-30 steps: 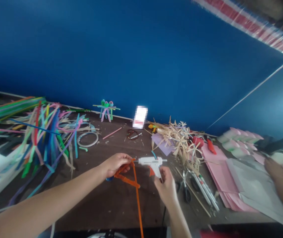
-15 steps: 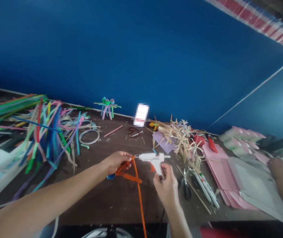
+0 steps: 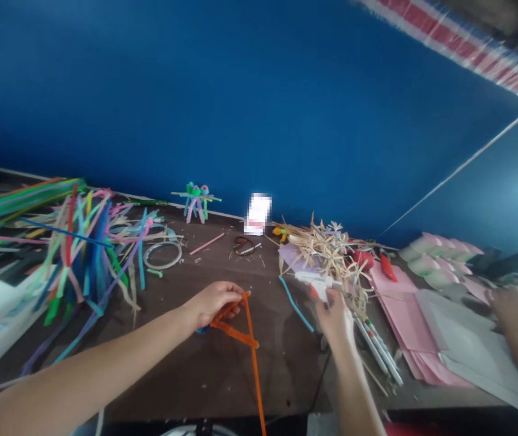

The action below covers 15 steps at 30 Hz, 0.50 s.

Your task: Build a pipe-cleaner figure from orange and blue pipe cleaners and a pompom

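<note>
My left hand (image 3: 220, 303) is closed on bent orange pipe cleaners (image 3: 235, 332) over the middle of the table. One orange strand hangs down past the front edge, and a bit of blue shows under my fingers. To the right, my right hand (image 3: 334, 315) grips a white glue gun (image 3: 317, 281) with an orange trigger, its nozzle pointing left. Between my hands a light-blue pipe cleaner (image 3: 295, 304) lies on the table.
Colourful pipe cleaners (image 3: 90, 242) lie heaped at the left, near a silver wire ring (image 3: 162, 255). A small pipe-cleaner figure (image 3: 196, 203) stands by the wall. Dried straw flowers (image 3: 326, 242) and pink sheets (image 3: 397, 297) lie right. Another person's hand (image 3: 511, 309) is at far right.
My right hand has carried the glue gun right, away from the orange pipe cleaners, toward the straw flowers. The light-blue pipe cleaner now shows fully. My left hand has barely moved.
</note>
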Tool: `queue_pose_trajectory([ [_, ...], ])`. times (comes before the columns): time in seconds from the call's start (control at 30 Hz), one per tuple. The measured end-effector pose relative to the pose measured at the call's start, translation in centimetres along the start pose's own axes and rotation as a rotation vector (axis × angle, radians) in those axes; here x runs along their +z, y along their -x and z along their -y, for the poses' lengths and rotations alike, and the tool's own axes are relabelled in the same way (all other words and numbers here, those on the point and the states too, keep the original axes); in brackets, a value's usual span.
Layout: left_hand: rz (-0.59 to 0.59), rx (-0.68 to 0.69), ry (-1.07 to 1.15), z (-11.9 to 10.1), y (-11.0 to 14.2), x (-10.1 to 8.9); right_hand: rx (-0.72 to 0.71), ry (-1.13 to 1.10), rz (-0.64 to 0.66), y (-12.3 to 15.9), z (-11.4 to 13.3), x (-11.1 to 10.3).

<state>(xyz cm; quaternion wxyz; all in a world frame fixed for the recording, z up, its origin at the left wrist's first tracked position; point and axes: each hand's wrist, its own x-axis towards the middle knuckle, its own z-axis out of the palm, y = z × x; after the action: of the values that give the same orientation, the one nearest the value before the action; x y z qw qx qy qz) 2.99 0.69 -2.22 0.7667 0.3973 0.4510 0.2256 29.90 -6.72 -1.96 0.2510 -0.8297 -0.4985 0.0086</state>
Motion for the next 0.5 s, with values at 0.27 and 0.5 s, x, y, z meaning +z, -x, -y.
queue_pose_trajectory([
  [0.27, 0.031, 0.089, -0.023, 0.4, 0.6, 0.5, -0.238, -0.512, 0.225, 3.7, 6.6, 1.7],
  [0.5, 0.06, 0.084, 0.017, 0.4, 1.3, 0.7, -0.087, -0.94, 0.542, 6.5, 11.1, 4.7],
])
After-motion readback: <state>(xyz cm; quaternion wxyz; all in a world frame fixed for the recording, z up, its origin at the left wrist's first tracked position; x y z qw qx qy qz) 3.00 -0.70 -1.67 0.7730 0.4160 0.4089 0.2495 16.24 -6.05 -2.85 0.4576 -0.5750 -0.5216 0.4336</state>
